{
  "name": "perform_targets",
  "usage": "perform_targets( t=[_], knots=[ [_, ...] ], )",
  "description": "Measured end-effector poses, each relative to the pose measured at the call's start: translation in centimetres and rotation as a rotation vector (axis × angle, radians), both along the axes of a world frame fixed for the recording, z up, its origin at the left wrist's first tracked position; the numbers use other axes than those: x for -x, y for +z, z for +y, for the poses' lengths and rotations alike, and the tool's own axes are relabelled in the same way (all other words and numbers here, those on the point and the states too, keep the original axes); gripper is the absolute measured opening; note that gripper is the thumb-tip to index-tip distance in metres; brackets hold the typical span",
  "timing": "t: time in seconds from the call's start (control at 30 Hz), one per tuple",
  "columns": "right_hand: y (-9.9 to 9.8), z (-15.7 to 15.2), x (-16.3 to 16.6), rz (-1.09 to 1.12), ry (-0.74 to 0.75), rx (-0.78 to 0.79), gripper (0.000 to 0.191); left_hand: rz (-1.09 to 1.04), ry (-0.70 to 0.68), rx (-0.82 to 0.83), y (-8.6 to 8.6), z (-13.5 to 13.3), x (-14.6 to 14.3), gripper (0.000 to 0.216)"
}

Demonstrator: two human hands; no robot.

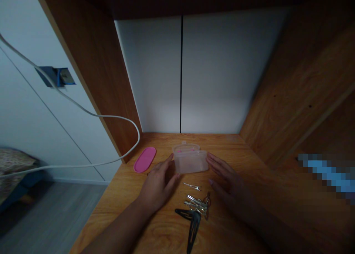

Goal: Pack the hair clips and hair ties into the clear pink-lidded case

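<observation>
A small clear plastic container (190, 158) sits on the wooden desk (249, 195), with something pink inside near its far rim. My left hand (157, 183) rests to its left, fingers stretched out, fingertips touching the container's side. My right hand (225, 174) lies to its right, fingers flat and extended, tips at the container's other side. Neither hand holds anything. A pink oval lid (144, 159) lies left of the container. Between my hands lie a small silver hair clip (192, 186), a cluster of metal clips (199, 204) and black snap hair clips (192, 224).
The desk sits in a wooden alcove with a white back panel (181, 76) and wooden side walls. A white cable (91, 115) hangs from a wall socket (57, 76) at the left. A bed corner (13, 165) and grey floor lie beyond the desk's left edge.
</observation>
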State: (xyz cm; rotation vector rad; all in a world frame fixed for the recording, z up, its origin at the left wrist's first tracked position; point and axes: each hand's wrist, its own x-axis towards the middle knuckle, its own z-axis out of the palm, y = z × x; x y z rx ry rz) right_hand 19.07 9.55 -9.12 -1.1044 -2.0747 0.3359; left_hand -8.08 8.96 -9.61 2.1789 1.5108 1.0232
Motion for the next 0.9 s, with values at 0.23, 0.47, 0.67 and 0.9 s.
perform_targets(
  t=[0.23,0.47,0.67,0.9],
  knots=[
    [1.7,-1.3,0.0,-0.029,0.178,-0.052,0.013,-0.018,0.104,-0.164,0.9,-0.3,0.0,0.044],
    [2.9,-2.4,1.3,-0.263,0.351,0.092,0.015,0.161,-0.390,-0.224,3.0,-1.9,-0.4,0.016],
    [2.8,-2.3,1.5,-0.297,0.357,0.145,0.008,0.199,-0.561,-0.125,2.8,-2.2,-1.5,0.024],
    [2.6,-2.0,1.6,-0.241,0.358,0.124,0.007,0.213,-0.544,-0.087,2.4,-1.6,-1.0,0.015]
  ],
)
